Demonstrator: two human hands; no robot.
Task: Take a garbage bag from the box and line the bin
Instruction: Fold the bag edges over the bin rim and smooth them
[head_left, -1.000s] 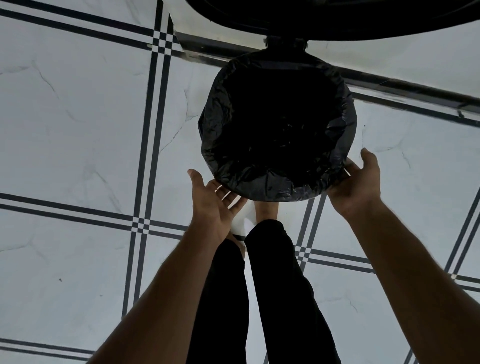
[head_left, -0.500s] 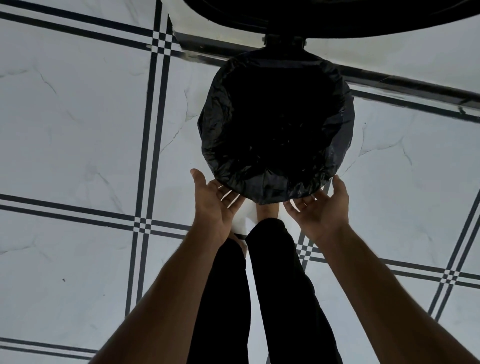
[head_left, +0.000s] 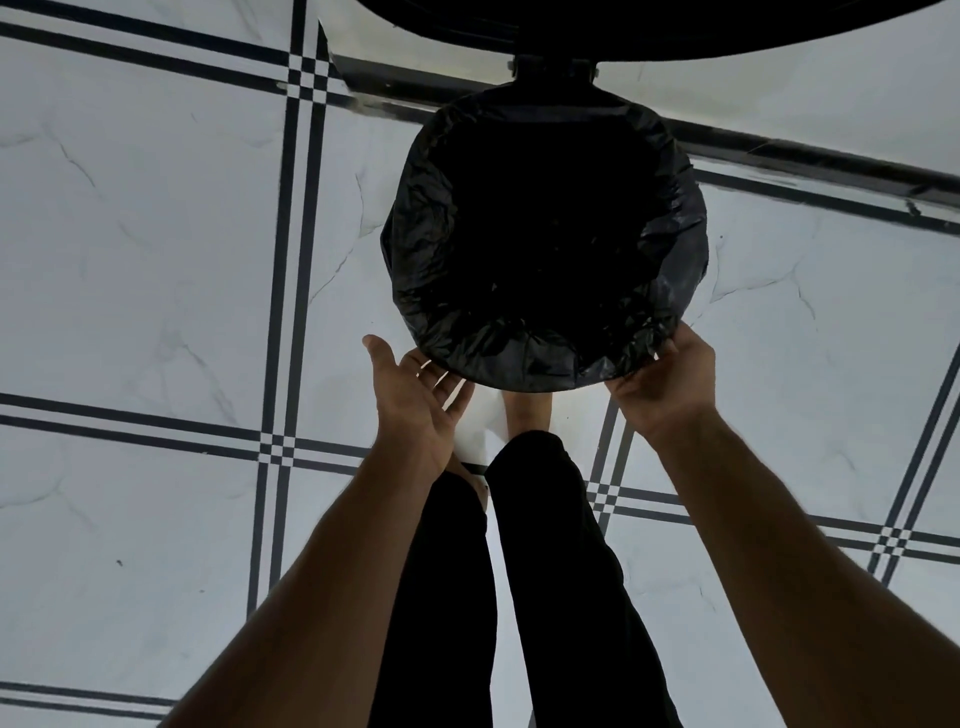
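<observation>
Tiled floor (head_left: 156, 260), right hand (head_left: 662, 387) back gripping bag (head_left: 426, 249)

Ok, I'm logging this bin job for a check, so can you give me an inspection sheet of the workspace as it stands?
Surface: pale marble-look floor tiles with dark double lines.
Job's things: black garbage bag folded over the rim of the round bin; lid raised behind it. Box: nothing seen.
Clutter: nothing seen.
Hands: left hand open, palm up, fingers under the bin's near rim; right hand grips the bag's edge at the near right rim.
Cables: nothing seen.
Surroundings: dark skirting strip along the wall; person's dark trouser legs, a bare foot at the bin's base.
</observation>
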